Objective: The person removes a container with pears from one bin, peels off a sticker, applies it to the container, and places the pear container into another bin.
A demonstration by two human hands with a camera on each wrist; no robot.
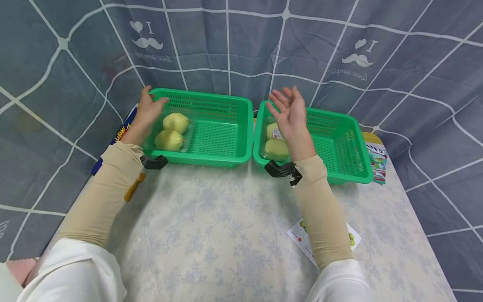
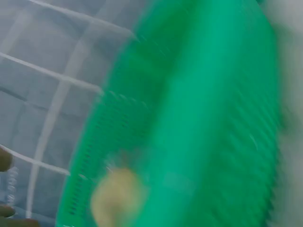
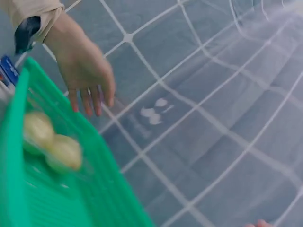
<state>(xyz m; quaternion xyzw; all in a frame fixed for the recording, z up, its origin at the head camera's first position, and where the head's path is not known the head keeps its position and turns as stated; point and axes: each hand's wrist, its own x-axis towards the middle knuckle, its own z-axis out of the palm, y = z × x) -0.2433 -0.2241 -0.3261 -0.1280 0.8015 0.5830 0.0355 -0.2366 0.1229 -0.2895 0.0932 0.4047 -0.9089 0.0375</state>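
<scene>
My left hand (image 1: pixel 147 113) hovers with spread fingers at the far left corner of the left green basket (image 1: pixel 211 158). Inside that basket, a clear plastic pack holds two pale yellow fruits (image 1: pixel 170 140), also seen blurred as one fruit (image 2: pixel 117 198) in the left wrist view. Over the left part of the right green basket (image 1: pixel 349 178), my right hand (image 1: pixel 291 111) is raised, its fingers loose and holding nothing. Below it lies a second pack of pale yellow fruits (image 1: pixel 276 149) with a white label. In the right wrist view, the left hand (image 3: pixel 87 71) hangs beside the basket's rim.
A dark blue packet (image 1: pixel 126 126) and an orange-brown handle (image 1: pixel 134 187) lie left of the baskets. Snack packets (image 1: pixel 377 163) sit at the right. A printed card (image 1: pixel 302 239) lies partly under my right forearm. Grey checked cloth (image 1: pixel 253 46) hangs behind the table.
</scene>
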